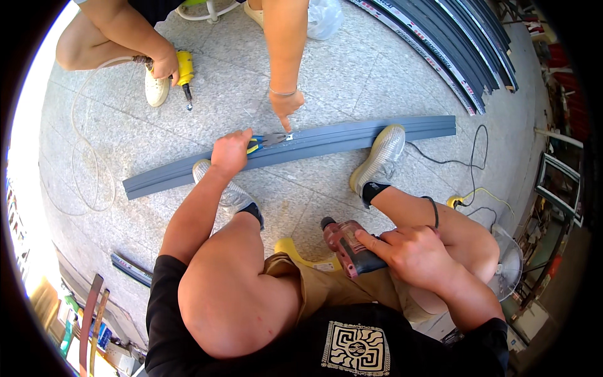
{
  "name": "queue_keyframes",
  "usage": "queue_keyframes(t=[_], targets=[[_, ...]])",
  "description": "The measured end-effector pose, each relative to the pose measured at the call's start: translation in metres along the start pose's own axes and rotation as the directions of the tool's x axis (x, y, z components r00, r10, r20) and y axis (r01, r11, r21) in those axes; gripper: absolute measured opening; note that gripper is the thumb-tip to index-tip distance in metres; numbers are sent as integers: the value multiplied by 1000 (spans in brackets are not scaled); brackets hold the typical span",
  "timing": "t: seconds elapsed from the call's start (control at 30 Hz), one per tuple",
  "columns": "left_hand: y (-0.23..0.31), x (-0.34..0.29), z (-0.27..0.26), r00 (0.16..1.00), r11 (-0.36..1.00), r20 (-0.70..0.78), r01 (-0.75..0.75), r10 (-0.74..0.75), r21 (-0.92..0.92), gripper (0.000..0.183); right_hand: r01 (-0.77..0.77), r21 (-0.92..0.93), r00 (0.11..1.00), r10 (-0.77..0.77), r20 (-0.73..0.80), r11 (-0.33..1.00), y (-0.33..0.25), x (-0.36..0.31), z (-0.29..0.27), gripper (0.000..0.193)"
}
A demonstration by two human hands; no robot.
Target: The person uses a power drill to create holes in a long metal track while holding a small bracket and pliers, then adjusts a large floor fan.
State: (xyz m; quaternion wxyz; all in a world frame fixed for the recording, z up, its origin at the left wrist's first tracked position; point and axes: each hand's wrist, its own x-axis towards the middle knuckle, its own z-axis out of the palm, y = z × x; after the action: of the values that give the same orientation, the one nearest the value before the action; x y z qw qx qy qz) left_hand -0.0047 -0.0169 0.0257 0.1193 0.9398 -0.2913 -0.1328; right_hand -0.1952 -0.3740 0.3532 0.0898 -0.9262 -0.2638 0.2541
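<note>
My left hand [230, 152] is closed round the handles of a pair of pliers [271, 139]. The jaws reach a small white-and-metal piece [289, 137] on a long dark grey profile [333, 139]; whether they grip it I cannot tell. The profile lies across the floor, with one of my shoes [385, 154] resting on its right part. In my right hand [414, 251] is a red-and-black power drill [352, 247], held above my lap, away from the profile. A co-worker's hand [287, 103] points down at the small piece.
The co-worker's other hand [166, 65] holds a yellow power tool [184, 68] with a pale hose [78, 125]. Several dark profiles [433, 44] lie stacked at the far right. A black cord [472, 157] crosses the floor at right, near a fan [507, 267]. A yellow stool [290, 249] is beneath me.
</note>
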Motion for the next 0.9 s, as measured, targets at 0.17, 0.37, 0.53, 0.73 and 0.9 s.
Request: queue_keyframes(t=[0.17, 0.37, 0.53, 0.73, 0.9], targets=[[-4, 0, -1, 999, 1000, 36, 17, -18, 20, 27, -15, -2, 1000, 15, 21, 1000, -1, -3, 1, 56], [-6, 2, 3, 998, 999, 55, 17, -19, 34, 26, -21, 1, 999, 21, 42, 1000, 2, -5, 14, 55], [-10, 8, 1, 999, 995, 48, -19, 15, 94, 24, -16, 2, 998, 16, 57, 1000, 1, 3, -6, 54], [-6, 6, -5, 997, 997, 73, -28, 23, 67, 24, -15, 1, 999, 15, 48, 1000, 2, 3, 3, 54], [-10, 4, 0, 999, 1000, 42, -29, 28, 12, 30, -19, 4, 1000, 19, 20, 1000, 2, 1, 8, 55]])
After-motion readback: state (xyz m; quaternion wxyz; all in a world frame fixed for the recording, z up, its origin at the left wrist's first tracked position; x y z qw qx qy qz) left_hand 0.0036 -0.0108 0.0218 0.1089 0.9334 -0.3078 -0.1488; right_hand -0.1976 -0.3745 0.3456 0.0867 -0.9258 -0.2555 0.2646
